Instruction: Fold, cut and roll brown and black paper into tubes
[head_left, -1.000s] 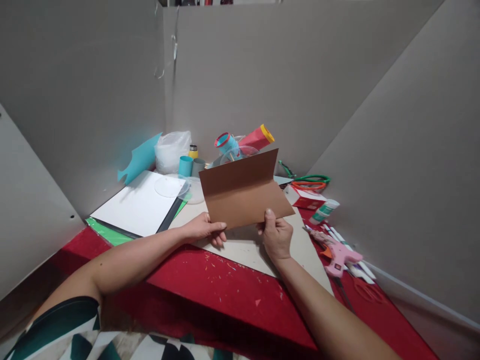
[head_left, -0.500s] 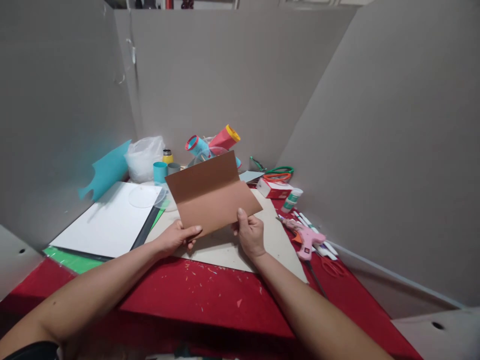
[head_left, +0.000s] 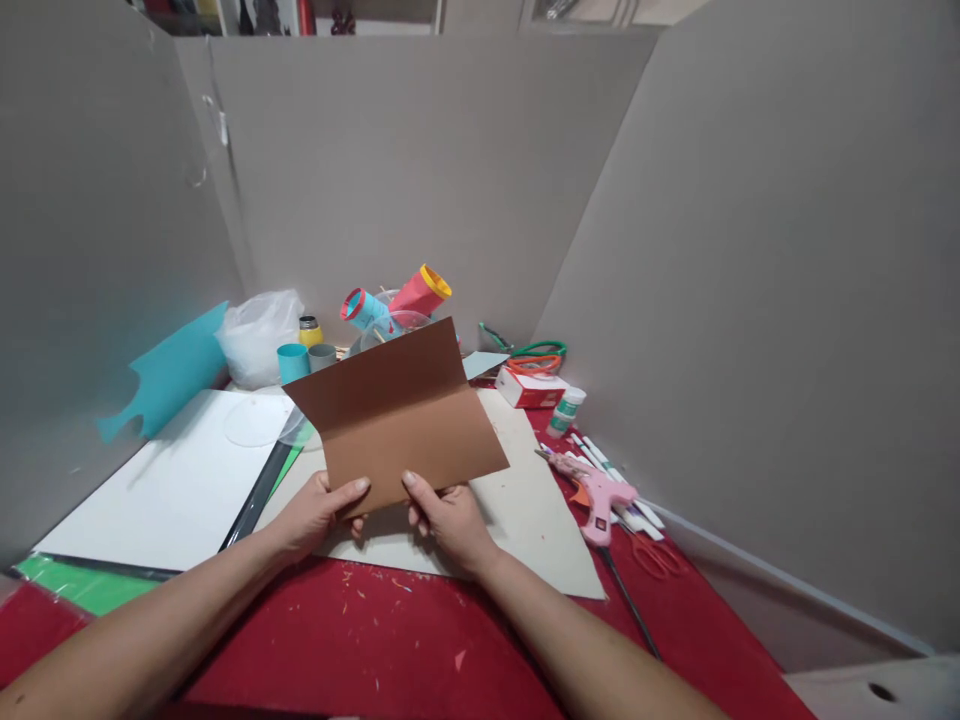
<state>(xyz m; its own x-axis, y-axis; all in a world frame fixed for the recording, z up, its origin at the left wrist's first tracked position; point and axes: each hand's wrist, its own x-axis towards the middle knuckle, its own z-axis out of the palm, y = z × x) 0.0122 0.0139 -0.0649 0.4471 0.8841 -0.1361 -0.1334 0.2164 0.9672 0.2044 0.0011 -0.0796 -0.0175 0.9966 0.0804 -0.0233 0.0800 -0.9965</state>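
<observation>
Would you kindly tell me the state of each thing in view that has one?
Brown card: creased and bent, held in both hands
Left hand: pinching the card's near edge
Right hand: pinching the same edge
Turquoise cylinder: upright
Gray cylinder: upright
Red tube: tilted
Blue sheet: one end cut unevenly
Glue gun: lying down
Red scissors: lying down, open or shut unclear

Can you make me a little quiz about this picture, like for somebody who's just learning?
1. What do the left hand and right hand both hold?
A) a crumpled white plastic bag
B) a creased brown card sheet
C) a red-and-white cardboard box

2. True or false: the pink plastic glue gun lies to the right of both hands.

3. What colour is the rim on the raised end of the red paper tube?

Key: 1: B; 2: true; 3: yellow.
</observation>
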